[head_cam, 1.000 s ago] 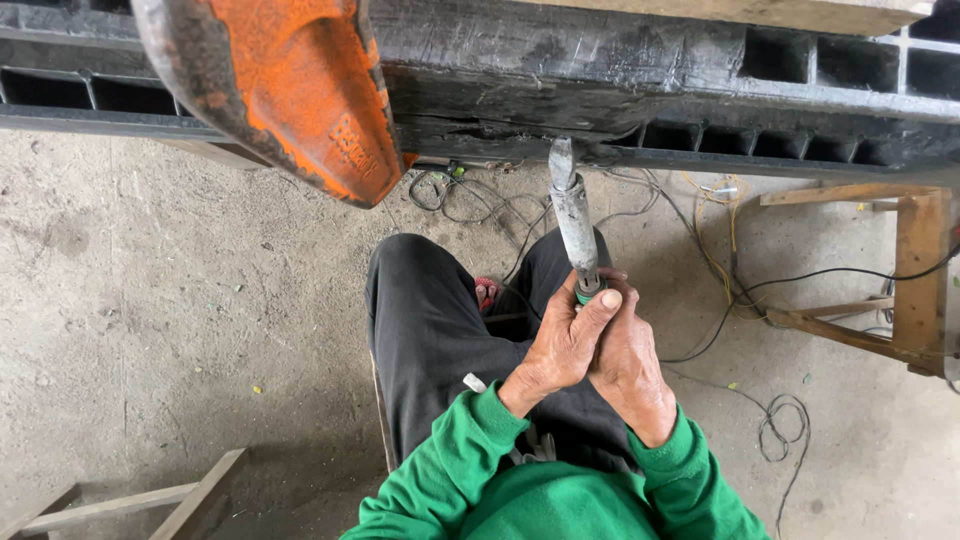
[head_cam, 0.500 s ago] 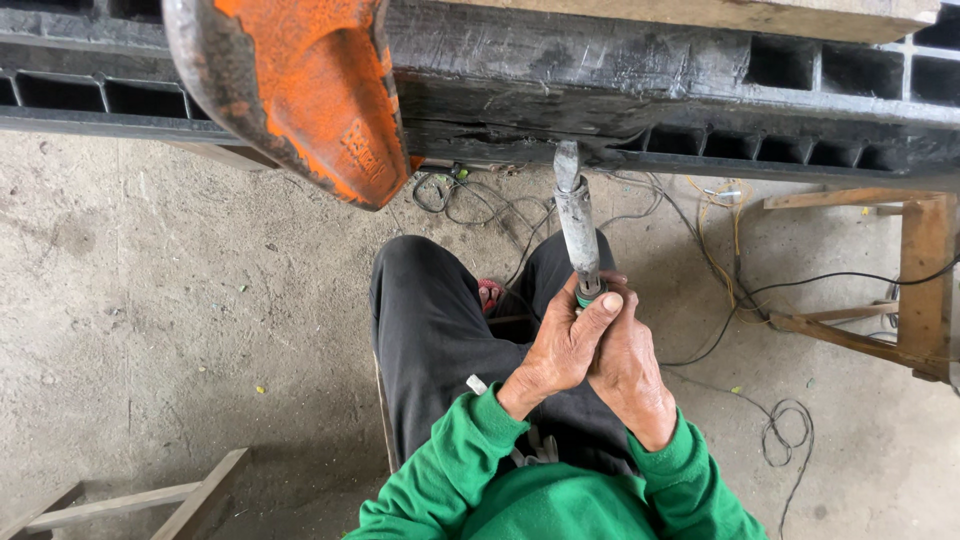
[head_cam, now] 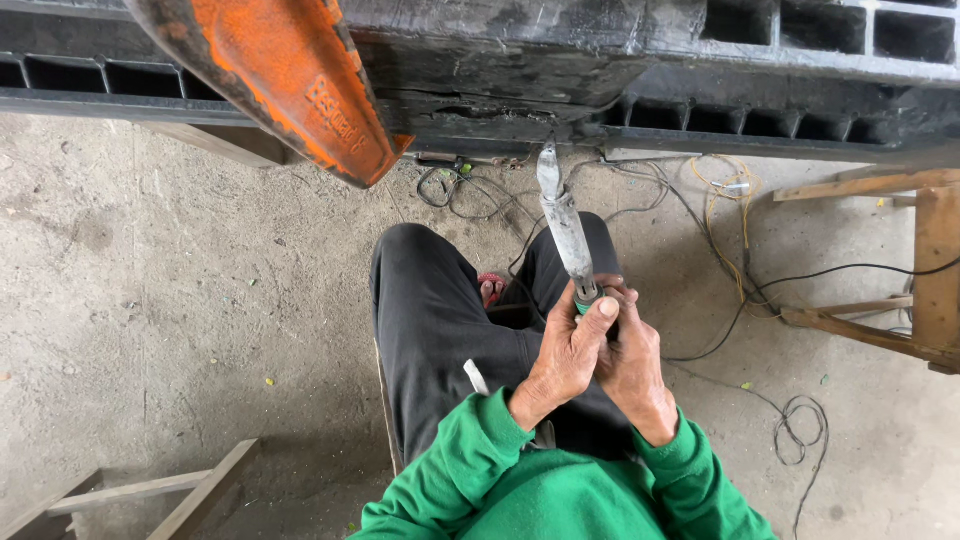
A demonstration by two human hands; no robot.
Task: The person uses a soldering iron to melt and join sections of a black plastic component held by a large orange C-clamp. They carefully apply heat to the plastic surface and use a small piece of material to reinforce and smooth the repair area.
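Both hands clasp one handle: the left hand (head_cam: 563, 350) and right hand (head_cam: 632, 362) are closed around a grey, dusty metal hand tool (head_cam: 562, 222). Its tip reaches ahead to the cracked black plastic panel (head_cam: 520, 60); the crack there remains open, apparently unrepaired.

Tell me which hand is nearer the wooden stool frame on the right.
Right. The right hand grips the grey tool on the side facing the wooden stool frame; the left hand wraps the handle's far side.

Bright green sweatshirt with ribbed cuffs, black trousers, a red sandal at one foot.
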